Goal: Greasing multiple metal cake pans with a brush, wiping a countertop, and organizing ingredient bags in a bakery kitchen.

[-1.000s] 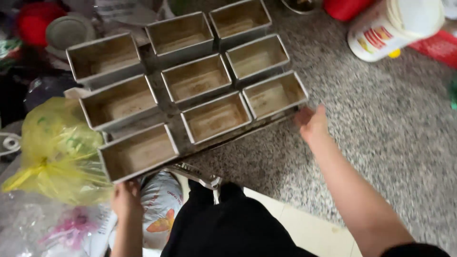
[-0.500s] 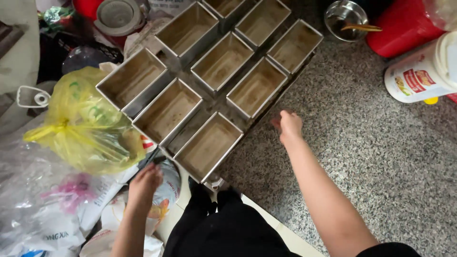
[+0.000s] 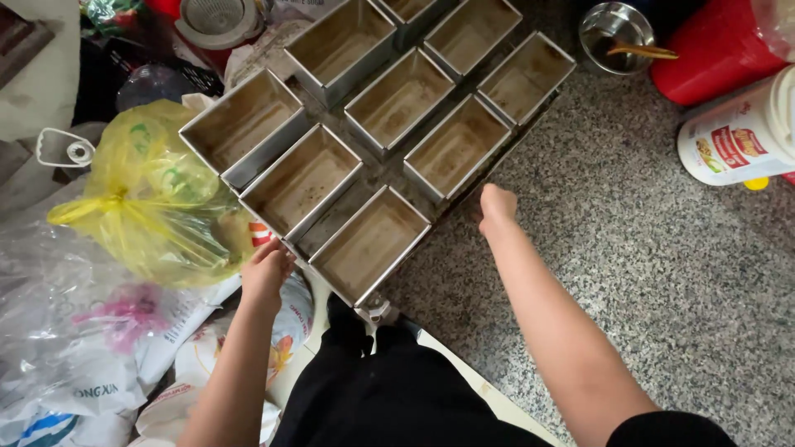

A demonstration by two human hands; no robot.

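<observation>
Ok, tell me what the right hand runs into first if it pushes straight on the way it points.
Judging from the head view, the right hand points up and slightly left, so it would first meet the near wall of the metal loaf tin just ahead; whether it already touches is unclear.

Both arms reach forward, left hand [image 3: 267, 269] and right hand [image 3: 497, 207] with fingers curled.

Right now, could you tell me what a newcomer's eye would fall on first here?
A set of joined metal loaf tins fills the middle of the speckled stone counter, all empty. The left hand and right hand grip it at either near edge. A tied yellow plastic bag sits at its left, and a red container at top right.
</observation>
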